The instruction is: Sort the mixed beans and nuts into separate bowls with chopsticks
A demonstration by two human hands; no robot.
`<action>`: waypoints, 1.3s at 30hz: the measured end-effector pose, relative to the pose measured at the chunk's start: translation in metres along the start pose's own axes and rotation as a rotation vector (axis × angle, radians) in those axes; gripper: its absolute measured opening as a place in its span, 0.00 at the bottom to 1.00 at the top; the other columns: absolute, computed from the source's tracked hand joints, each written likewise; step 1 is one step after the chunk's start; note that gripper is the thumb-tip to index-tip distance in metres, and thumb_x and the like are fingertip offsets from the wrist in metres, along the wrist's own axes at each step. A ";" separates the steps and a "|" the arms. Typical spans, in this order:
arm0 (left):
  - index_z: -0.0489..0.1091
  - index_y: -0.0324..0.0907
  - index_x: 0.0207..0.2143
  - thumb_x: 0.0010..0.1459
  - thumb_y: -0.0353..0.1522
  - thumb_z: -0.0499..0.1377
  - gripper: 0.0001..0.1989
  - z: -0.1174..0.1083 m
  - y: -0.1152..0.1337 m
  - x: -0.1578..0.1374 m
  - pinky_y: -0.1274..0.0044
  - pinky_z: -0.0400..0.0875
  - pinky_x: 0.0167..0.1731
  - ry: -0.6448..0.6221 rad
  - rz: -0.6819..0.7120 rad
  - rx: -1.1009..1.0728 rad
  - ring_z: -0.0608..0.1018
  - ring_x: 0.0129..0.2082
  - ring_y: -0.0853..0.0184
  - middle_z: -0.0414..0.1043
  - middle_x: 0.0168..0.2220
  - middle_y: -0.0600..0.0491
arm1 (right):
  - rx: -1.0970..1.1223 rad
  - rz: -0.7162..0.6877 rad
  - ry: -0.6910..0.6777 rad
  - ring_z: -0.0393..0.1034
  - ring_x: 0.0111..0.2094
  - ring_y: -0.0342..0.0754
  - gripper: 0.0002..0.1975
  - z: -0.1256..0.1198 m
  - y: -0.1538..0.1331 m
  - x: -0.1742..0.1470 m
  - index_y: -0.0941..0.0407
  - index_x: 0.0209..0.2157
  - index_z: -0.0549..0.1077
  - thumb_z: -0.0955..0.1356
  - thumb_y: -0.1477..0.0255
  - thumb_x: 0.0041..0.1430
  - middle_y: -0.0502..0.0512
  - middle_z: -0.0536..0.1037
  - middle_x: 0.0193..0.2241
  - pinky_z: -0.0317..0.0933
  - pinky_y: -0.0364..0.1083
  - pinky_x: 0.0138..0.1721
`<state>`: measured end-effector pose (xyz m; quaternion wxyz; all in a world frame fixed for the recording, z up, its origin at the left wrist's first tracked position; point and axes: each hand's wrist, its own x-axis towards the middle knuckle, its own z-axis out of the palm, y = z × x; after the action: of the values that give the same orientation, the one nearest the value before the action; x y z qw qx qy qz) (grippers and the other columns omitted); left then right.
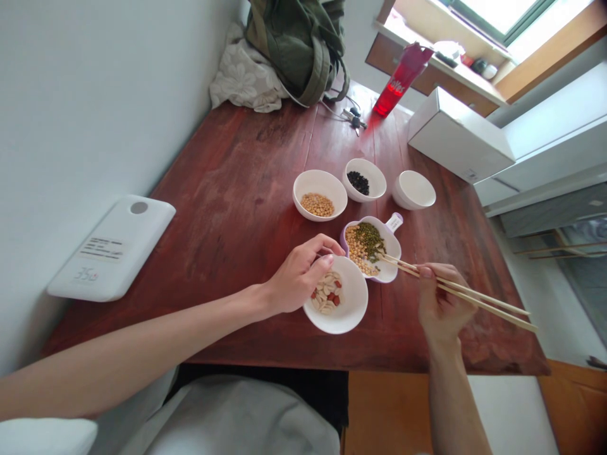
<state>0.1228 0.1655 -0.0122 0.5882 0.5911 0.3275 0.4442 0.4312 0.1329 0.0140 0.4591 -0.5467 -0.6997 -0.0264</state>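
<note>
My left hand [303, 272] grips the rim of a white bowl [353, 303], thumb inside and fingers outside. Pale flat seeds [326, 297] and a few reddish-brown peanuts or beans lie in that bowl. Just beyond it sits a white handled dish with a purple edge [391, 249], holding green beans [370, 239] and yellow soybeans [355, 246]. My right hand [441, 297] is closed on a pair of wooden chopsticks [484, 300]. The chopstick tips reach into the dish among the beans; whether anything is pinched between them is too small to tell.
Farther back stand a white bowl with soybeans [318, 205], a bowl with black beans [359, 183] and another white bowl [413, 191]. A white box [455, 136], a red bottle [398, 82], keys [355, 119] and a green bag [303, 50] occupy the wooden table's [227, 189] far end.
</note>
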 end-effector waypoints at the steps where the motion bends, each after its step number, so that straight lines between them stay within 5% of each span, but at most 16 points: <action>1: 0.73 0.43 0.50 0.76 0.38 0.55 0.11 0.000 0.000 0.000 0.67 0.78 0.50 0.000 0.000 -0.001 0.83 0.48 0.59 0.81 0.51 0.45 | 0.002 0.001 -0.015 0.77 0.31 0.49 0.07 0.000 0.000 0.000 0.54 0.37 0.79 0.72 0.69 0.72 0.53 0.82 0.31 0.70 0.49 0.35; 22: 0.73 0.43 0.50 0.76 0.38 0.55 0.11 0.000 0.001 0.000 0.68 0.78 0.49 0.004 0.000 0.004 0.83 0.47 0.59 0.81 0.51 0.45 | 0.053 -0.019 -0.090 0.79 0.32 0.48 0.07 0.001 0.001 0.011 0.55 0.36 0.80 0.72 0.73 0.72 0.53 0.83 0.32 0.71 0.47 0.35; 28: 0.74 0.42 0.49 0.75 0.37 0.55 0.11 0.001 0.003 0.001 0.67 0.77 0.50 0.012 0.001 0.020 0.82 0.47 0.59 0.81 0.49 0.46 | 0.346 0.032 0.163 0.83 0.31 0.53 0.06 -0.010 -0.053 0.007 0.54 0.35 0.82 0.73 0.73 0.70 0.51 0.82 0.29 0.77 0.52 0.30; 31: 0.74 0.42 0.49 0.75 0.37 0.55 0.11 0.001 0.004 0.001 0.67 0.77 0.50 0.012 0.001 0.024 0.82 0.47 0.59 0.81 0.49 0.46 | 0.447 -0.018 0.050 0.84 0.31 0.54 0.04 -0.015 -0.075 0.005 0.55 0.37 0.83 0.74 0.75 0.68 0.52 0.83 0.30 0.78 0.52 0.28; 36: 0.73 0.42 0.50 0.76 0.37 0.55 0.11 0.001 0.005 0.000 0.67 0.77 0.50 0.011 -0.007 0.022 0.82 0.47 0.59 0.81 0.50 0.46 | 0.284 0.014 0.127 0.82 0.32 0.50 0.05 -0.010 -0.041 0.018 0.55 0.36 0.82 0.74 0.73 0.70 0.52 0.84 0.31 0.75 0.49 0.32; 39: 0.73 0.42 0.49 0.75 0.37 0.55 0.11 0.001 0.006 0.000 0.67 0.77 0.50 0.010 -0.007 0.021 0.82 0.47 0.59 0.82 0.50 0.46 | 0.133 0.008 0.032 0.80 0.32 0.49 0.07 -0.003 -0.009 0.021 0.55 0.36 0.80 0.73 0.71 0.72 0.53 0.84 0.32 0.72 0.48 0.34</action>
<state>0.1232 0.1642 -0.0060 0.5819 0.5940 0.3369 0.4417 0.4261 0.1433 0.0343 0.5058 -0.5171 -0.6904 0.0132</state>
